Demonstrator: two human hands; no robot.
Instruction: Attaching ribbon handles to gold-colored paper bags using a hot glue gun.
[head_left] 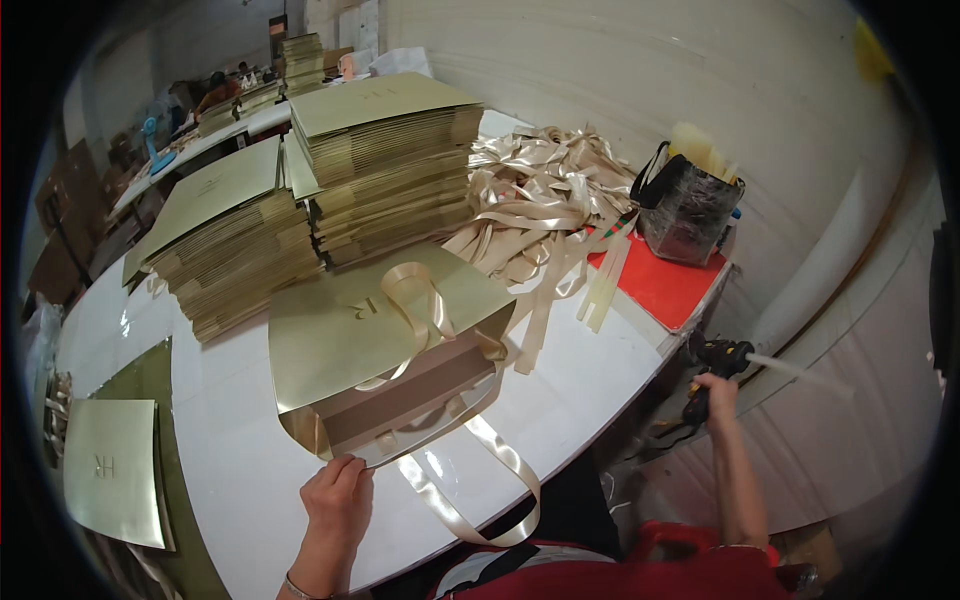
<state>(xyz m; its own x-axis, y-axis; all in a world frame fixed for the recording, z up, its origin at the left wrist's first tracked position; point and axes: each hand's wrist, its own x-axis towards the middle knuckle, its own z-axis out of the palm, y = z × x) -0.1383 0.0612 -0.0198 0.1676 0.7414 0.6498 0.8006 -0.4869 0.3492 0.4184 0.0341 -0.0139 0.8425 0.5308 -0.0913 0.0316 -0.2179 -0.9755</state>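
At the near edge of the white table (560, 390), I see my left hand (337, 497) pinching the open rim of a gold paper bag (370, 335) that lies flat, its ribbon handle (480, 480) looping toward me. Off the table's right side, my right hand (714, 393) is wrapped around a glue gun (722, 357). Farther back lie loose ribbons (540, 190), a red mat (660, 285), a dark basket (688, 208) and stacks of flat gold bags (385, 160).

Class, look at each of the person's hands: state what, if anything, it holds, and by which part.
The right hand grips a glue gun by its handle, off the table's edge. The left hand pinches the open rim of the gold paper gift bag, near its mouth.
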